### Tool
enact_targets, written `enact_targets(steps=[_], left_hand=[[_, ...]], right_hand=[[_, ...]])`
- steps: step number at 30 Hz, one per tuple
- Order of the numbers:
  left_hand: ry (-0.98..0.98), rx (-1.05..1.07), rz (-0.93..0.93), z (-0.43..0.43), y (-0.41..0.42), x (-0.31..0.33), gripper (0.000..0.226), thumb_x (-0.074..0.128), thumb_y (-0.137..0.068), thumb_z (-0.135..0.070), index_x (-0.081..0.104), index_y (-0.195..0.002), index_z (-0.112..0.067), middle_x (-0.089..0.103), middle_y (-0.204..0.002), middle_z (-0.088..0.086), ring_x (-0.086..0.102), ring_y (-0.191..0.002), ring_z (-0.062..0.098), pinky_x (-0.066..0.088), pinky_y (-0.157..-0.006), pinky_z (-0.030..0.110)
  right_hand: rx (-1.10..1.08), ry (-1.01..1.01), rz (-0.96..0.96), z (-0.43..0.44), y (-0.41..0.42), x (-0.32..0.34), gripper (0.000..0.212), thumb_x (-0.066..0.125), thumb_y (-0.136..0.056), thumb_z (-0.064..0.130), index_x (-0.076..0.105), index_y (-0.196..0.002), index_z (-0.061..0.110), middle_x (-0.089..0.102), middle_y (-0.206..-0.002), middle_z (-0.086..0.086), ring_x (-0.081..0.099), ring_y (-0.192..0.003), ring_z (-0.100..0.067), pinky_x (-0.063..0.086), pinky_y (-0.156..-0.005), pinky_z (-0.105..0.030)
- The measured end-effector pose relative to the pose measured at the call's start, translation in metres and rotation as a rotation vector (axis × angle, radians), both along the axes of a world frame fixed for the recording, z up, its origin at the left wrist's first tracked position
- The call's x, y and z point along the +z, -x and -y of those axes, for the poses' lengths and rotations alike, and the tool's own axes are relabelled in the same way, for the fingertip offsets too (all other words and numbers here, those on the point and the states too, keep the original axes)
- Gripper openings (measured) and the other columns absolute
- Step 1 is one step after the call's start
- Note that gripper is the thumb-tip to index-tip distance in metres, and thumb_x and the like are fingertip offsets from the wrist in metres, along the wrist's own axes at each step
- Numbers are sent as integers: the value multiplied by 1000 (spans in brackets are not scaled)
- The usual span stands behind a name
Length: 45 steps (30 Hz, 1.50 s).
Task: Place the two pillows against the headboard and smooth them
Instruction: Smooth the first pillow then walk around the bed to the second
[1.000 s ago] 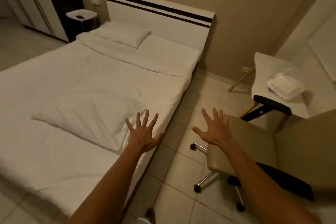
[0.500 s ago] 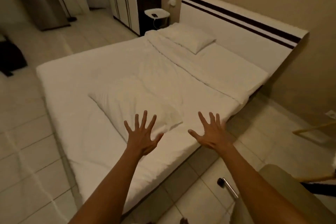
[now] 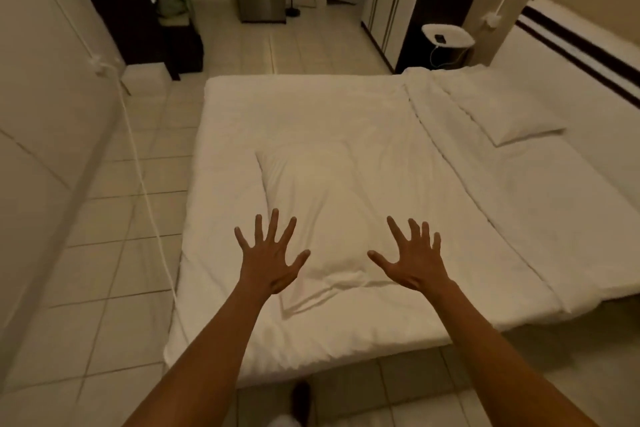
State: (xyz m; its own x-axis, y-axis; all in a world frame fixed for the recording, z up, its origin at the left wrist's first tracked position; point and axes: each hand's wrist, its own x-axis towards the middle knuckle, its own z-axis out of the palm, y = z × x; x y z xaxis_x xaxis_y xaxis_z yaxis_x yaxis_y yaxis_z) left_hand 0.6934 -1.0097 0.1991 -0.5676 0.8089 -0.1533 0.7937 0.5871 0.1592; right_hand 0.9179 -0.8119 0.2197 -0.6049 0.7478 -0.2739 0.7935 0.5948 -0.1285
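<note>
Both arms reached out over the near edge of the bed. The left hand had its grip spread wide, fingers fanned, pinching nothing, over the near left corner of the near pillow. The right hand matched it, grip splayed open and empty, at the pillow's near right side. Whether either palm actually touched the fabric could not be told. That pillow lay in the middle of the white duvet, running from six o'clock toward twelve, well apart from the headboard. The far pillow sat at two o'clock, just beside the headboard with its dark stripes. A small white bedside stand stood at one o'clock, beyond the bed's far corner, on the tiled floor.
</note>
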Motion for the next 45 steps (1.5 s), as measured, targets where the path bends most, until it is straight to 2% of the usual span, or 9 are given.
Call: enact_targets(steps=[7,16,22,28,33,37,41,43,45], left_hand=[[-9,63,65,-53,38,-39,82,7,-83,-80,-12,-153,-41,-21,-163,1,-9,-151,36,-3,-113,70],[11,206,77,-128,82,-57,84,18,-85,-82,-12,-153,-42,-23,-162,0,-12,-151,35,-4,-113,71],[12,218,89,-189,106,-95,103,27,-72,-94,-16,-151,-44,-26,-162,-1,-12,-150,35,-6,-113,70],[46,132,128,-257,171,-121,123,34,-55,-103,-22,-148,-45,-29,-161,-3,-15,-150,34,-5,-112,72],[122,-13,169,-308,227,-187,146,45,-34,-105,-26,-147,-45,-30,-160,-3,-22,-148,33,-9,-111,73],[197,-119,210,-339,265,-290,156,50,-26,-104,-24,-148,-42,-32,-159,0,-29,-145,39,-9,-105,79],[173,-154,124,-357,288,-385,150,36,-34,-108,-6,-156,-31,-17,-164,11,-19,-147,42,-1,-104,81],[162,-176,82,-363,301,-400,147,30,-38,-108,-1,-157,-27,-13,-164,15,-15,-147,45,-1,-104,81],[155,-177,97,-368,310,-402,150,34,-36,-108,-2,-157,-27,-14,-163,16,-16,-147,47,-2,-103,82]], right_hand=[[99,26,35,-60,57,-38,97,27,-80,88,-5,-157,39,4,-165,-17,-4,-151,-39,-3,-120,-59],[313,50,37,-166,147,-58,104,32,-73,93,-6,-156,43,2,-166,-16,-5,-151,-40,-1,-120,-61],[439,123,59,-232,202,-112,116,38,-61,99,-8,-154,47,-3,-166,-15,-6,-151,-41,1,-119,-63],[491,189,49,-296,257,-147,136,57,-45,98,-15,-150,52,-15,-164,-17,-12,-149,-46,0,-118,-66],[562,232,93,-336,318,-210,146,66,-39,94,-21,-149,51,-28,-160,-18,-21,-146,-49,-3,-115,-70],[662,265,115,-358,362,-307,151,64,-35,97,-23,-149,49,-36,-157,-18,-30,-141,-50,-5,-109,-78],[639,209,70,-368,381,-401,151,58,-35,101,-12,-155,41,-29,-160,-19,-33,-143,-43,-6,-108,-77],[647,196,44,-373,392,-419,147,53,-38,103,-9,-156,41,-26,-161,-20,-31,-144,-42,-9,-108,-76],[651,199,44,-378,401,-417,146,52,-40,103,-7,-156,39,-24,-161,-21,-28,-145,-44,-9,-108,-77]])
